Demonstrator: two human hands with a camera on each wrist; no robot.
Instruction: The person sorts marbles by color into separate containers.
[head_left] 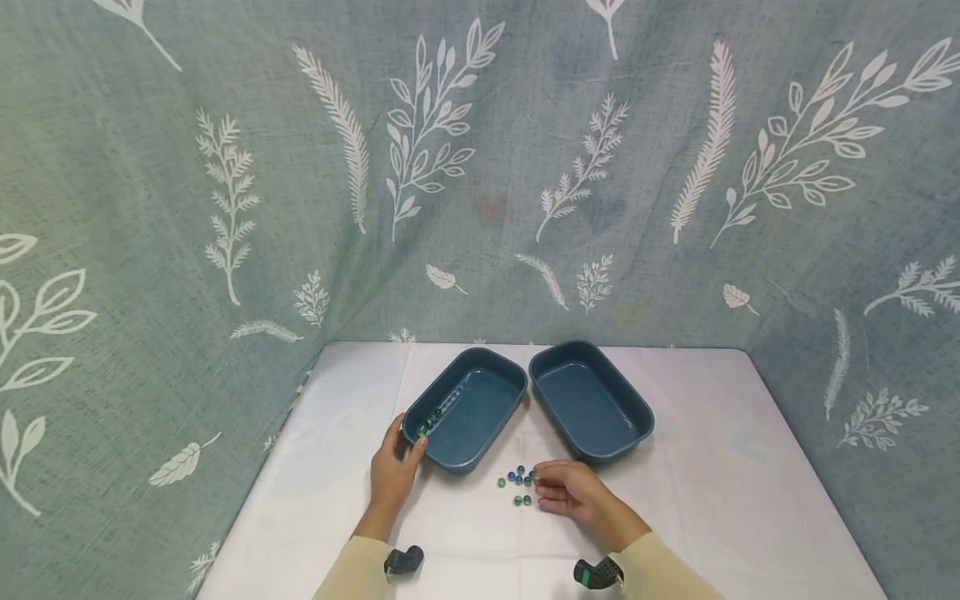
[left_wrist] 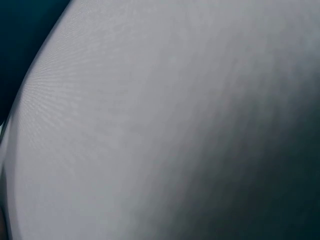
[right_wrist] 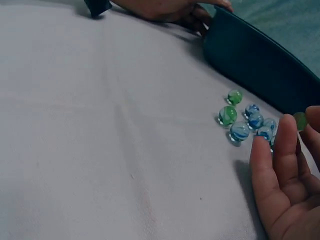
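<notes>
My left hand [head_left: 393, 471] grips the near left corner of a dark blue tray [head_left: 480, 408], thumb at the rim and fingers along the outer side. Inside that tray, several green marbles [head_left: 429, 422] lie against its left wall. Close to the tray's near end, my right hand [head_left: 573, 490] hovers by a loose group of blue marbles [head_left: 519, 480] and green marbles [right_wrist: 228, 115] on the white cloth. In the right wrist view a green marble [right_wrist: 300, 121] is pinched at its fingertips, partly hidden. The left wrist view shows only blurred cloth and the tray's side [left_wrist: 25, 45].
A second dark blue tray [head_left: 592, 400] stands to the right, angled, its far corner close to the first tray. White cloth [head_left: 720, 467] covers the table. Patterned green fabric [head_left: 480, 167] hangs behind and at both sides.
</notes>
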